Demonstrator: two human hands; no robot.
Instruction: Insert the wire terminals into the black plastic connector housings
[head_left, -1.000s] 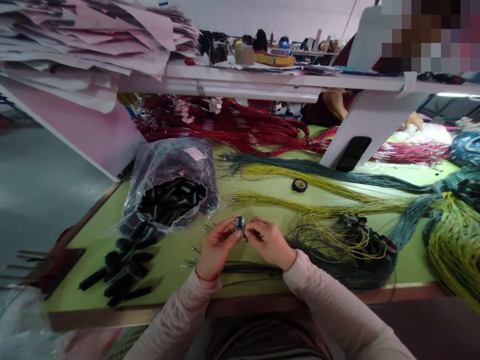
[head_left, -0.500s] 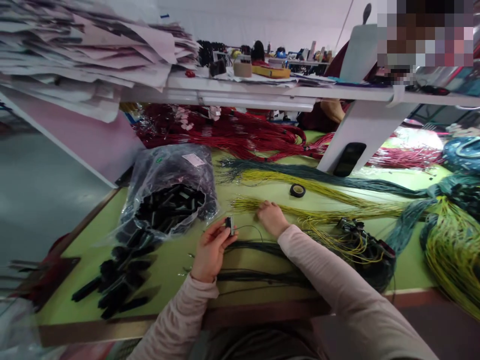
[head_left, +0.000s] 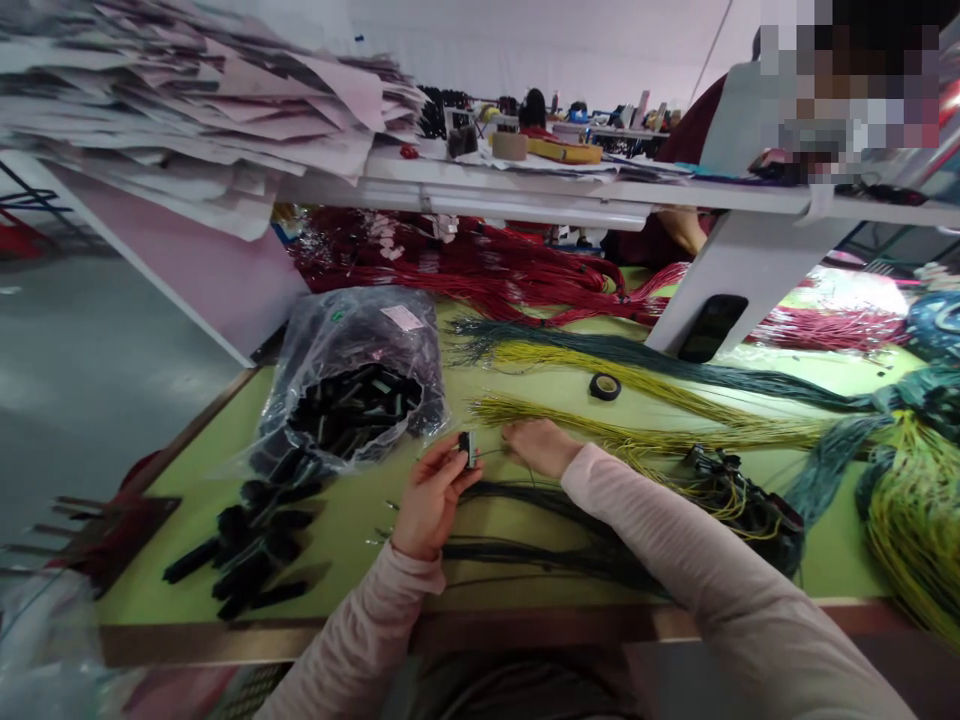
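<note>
My left hand [head_left: 429,500] pinches a small black connector housing [head_left: 466,450] upright between thumb and fingers. A thin dark wire [head_left: 491,453] runs from it towards my right hand [head_left: 544,447]. The right fingers are curled together at a thin wire just right of the connector; their tips are partly hidden. Beside that hand lies a bundle of yellow wires [head_left: 645,432] with bare ends pointing left. Dark wires [head_left: 525,550] stretch across the table below both hands. Black connector housings [head_left: 251,545] lie loose at the left, by an open plastic bag [head_left: 360,320] full of them.
A roll of black tape [head_left: 604,386] lies behind my right hand. Farther back are dark green wires [head_left: 600,345] and red wires [head_left: 465,270]. A shelf [head_left: 510,195] with paper stacks [head_left: 225,100] spans the back. A phone [head_left: 712,328] rests against its support. Another person is beyond the shelf.
My right hand has moved from the ends of the yellow wires down and closer to the connector. My left hand still holds the connector. The whole view has shifted slightly.
</note>
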